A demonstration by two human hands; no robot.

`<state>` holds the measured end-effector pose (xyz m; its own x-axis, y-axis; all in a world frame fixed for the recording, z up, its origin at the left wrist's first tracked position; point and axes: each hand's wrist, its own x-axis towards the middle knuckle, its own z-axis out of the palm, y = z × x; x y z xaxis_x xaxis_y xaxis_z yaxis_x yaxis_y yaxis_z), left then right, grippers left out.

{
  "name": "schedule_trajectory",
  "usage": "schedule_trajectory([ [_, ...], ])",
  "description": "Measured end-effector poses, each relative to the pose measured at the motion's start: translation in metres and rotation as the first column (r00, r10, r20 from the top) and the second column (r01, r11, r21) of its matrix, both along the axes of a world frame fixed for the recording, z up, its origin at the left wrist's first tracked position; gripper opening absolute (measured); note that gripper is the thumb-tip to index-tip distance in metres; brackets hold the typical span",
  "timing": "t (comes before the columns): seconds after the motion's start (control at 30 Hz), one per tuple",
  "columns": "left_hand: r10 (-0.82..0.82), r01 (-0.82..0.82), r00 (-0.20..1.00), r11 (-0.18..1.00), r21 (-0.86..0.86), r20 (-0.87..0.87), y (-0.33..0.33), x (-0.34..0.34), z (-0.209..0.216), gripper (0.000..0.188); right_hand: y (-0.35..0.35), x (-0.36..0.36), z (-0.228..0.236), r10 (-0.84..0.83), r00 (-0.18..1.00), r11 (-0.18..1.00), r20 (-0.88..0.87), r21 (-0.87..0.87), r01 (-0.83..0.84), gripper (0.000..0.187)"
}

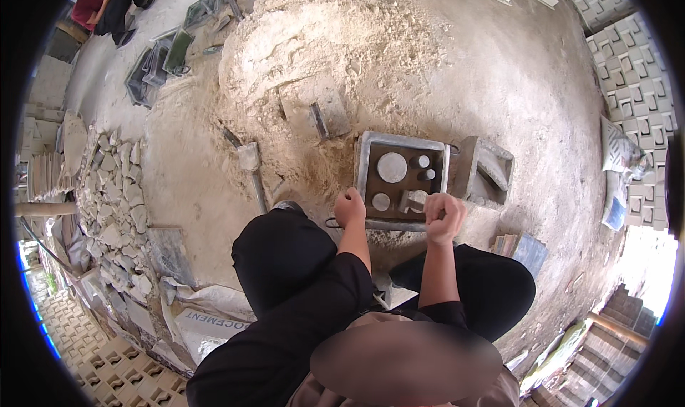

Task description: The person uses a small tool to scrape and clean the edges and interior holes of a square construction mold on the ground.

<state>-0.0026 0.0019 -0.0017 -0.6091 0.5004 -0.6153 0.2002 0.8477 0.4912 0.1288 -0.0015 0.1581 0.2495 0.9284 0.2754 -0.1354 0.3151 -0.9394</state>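
Between my knees lies a rectangular grey metal mould frame (362, 166) filled with grey-brown material. Inside it are several round pale discs of different sizes, including a large disc (392, 168) and a smaller disc (381, 202). My left hand (349, 208) is closed at the frame's near left corner, its fingertips partly hidden. My right hand (445, 218) is a fist over the near right corner. From it, a hammer-like tool with a pale block-shaped head (413, 201) reaches left over the frame; its handle is mostly covered by my fingers.
A grey box-shaped mould (467, 168) stands right of the frame. A float with a dark handle (320, 120) lies against the sand heap (314, 39). A trowel (250, 157) is at left, near broken pieces (113, 200). Another person (114, 7) is far left.
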Motion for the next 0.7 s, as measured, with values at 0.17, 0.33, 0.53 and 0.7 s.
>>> schedule_trajectory([
  [0.17,-0.005,0.005,1.000,1.000,-0.007,-0.004,-0.002,0.004,0.002,0.039,0.010,0.003,-0.011,-0.163,0.984,0.983,0.074,-0.071,0.168,0.039],
  [0.33,0.001,-0.001,1.000,1.000,0.009,-0.006,-0.003,0.000,0.002,0.039,0.020,0.003,0.002,-0.142,0.985,0.989,-0.100,0.018,0.145,0.041],
  [0.53,-0.006,0.006,1.000,1.000,-0.007,-0.004,-0.001,0.001,0.001,0.040,0.037,0.004,-0.014,-0.167,0.986,0.983,-0.001,-0.079,0.167,0.038],
  [0.7,-0.010,0.011,1.000,1.000,0.014,-0.018,0.004,0.004,0.000,0.040,0.046,-0.002,-0.007,-0.296,0.954,0.952,-0.049,-0.095,0.290,0.041],
])
